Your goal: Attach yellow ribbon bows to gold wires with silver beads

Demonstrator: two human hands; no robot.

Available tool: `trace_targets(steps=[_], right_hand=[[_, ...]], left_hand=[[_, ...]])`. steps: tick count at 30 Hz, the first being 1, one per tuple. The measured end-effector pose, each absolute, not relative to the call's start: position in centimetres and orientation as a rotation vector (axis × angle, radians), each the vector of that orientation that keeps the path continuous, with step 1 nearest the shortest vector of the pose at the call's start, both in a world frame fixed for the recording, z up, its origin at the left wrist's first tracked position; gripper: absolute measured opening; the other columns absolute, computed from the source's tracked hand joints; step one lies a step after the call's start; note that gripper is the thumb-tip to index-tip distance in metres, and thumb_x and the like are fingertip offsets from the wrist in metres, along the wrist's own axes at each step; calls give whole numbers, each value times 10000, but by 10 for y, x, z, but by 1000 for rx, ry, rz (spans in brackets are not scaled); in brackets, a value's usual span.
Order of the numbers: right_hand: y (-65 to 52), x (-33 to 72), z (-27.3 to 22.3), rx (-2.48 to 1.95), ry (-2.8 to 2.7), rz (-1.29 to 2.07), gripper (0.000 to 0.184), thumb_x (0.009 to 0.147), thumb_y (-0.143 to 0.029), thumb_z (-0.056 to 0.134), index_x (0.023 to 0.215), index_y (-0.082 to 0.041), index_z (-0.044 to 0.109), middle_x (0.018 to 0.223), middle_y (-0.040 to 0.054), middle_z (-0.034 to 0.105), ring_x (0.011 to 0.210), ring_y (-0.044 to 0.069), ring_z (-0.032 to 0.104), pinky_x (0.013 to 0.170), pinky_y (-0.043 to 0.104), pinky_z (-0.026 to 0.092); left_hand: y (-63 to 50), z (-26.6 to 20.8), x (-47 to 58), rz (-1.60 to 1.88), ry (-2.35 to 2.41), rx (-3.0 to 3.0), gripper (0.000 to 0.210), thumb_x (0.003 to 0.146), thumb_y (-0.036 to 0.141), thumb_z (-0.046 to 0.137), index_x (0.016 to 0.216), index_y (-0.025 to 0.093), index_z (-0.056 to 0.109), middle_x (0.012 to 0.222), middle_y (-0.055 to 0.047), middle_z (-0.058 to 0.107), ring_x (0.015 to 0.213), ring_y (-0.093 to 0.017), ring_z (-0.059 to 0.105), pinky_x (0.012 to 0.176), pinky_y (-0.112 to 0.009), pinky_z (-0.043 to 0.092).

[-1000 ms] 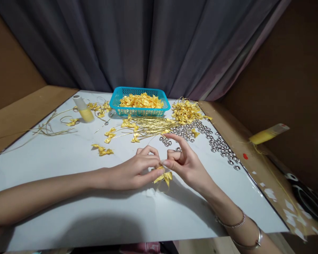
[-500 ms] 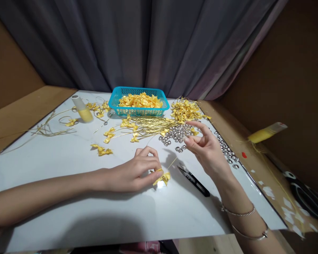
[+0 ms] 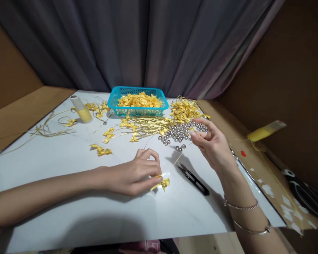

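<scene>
My left hand point(image 3: 141, 172) rests low over the table, its thumb and fingers closed on a yellow ribbon bow point(image 3: 164, 183). The hand covers part of the bow. To the right, my right hand point(image 3: 212, 144) is raised, index finger stretched out and thumb bent toward the other fingers. A thin gold cord point(image 3: 178, 159) slants up toward these fingers and appears pinched there; the grip itself is hidden. Black thread snips point(image 3: 193, 180) lie between the hands. Silver beads point(image 3: 177, 132) are heaped behind the right hand.
A blue basket point(image 3: 137, 112) of yellow bows stands at the back. Gold cords point(image 3: 153, 125) and a pile of yellow bows point(image 3: 185, 108) lie near it. A bottle point(image 3: 82, 111) is at left. Scissors point(image 3: 307, 194) lie beyond the table's right edge.
My right hand has moved right, away from the left hand, and the gold cord has shifted with it. The left hand stays at the bow, which has turned slightly.
</scene>
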State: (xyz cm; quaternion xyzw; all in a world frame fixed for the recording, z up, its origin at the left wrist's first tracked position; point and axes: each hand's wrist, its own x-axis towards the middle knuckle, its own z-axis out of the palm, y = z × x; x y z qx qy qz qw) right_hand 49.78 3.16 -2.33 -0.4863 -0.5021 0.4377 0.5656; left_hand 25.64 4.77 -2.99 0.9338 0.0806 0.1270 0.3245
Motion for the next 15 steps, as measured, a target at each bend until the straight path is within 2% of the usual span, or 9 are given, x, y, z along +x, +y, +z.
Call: trace_targets(steps=[5,7,9,11,12,15], right_hand=[[34,504,-27,-1232,-1254,928,394,751,-347,687,1074,-231,493,483,-112,273,439,86,238,454,220,190],[34,502,-29,-1325,-1374,759,328,783,-385,653,1041,-232,521,510,-89,351,463,101,332,472,226,257],[31,497,-28,-1378,-1554,511,262,793,-415,640,955,-220,573,650,-17,523,624,144,491,574,259,366],[25,488,-23,-1315,-1761,401,231,795,-424,642,868,-207,608,879,54,613,874,198,548,753,312,410],[22,484,-21,-1259,-1862,473,211,808,-407,636,860,-204,616,927,58,620,919,199,552,804,319,410],[11,471,-14,-1148,-2076,841,170,787,-354,680,822,-195,630,835,21,657,786,153,602,729,266,450]], left_hand=[[49,-27,255,307,216,2410,151,922,182,402,833,174,524,837,-57,596,1020,-215,403,887,-366,272],[50,-26,255,305,248,2375,159,926,191,404,826,177,527,847,-51,592,1022,-208,404,897,-357,276],[51,-26,256,307,280,2342,172,932,200,404,820,177,532,858,-46,592,1023,-200,403,908,-349,276],[52,-27,256,320,306,2320,180,936,206,405,819,174,539,873,-41,594,1023,-193,400,919,-347,274],[53,-27,256,329,318,2316,183,938,210,408,820,174,543,878,-38,594,1020,-190,400,926,-347,272],[55,-30,256,352,355,2326,196,942,226,413,812,173,551,881,-34,589,1020,-188,401,933,-351,271]])
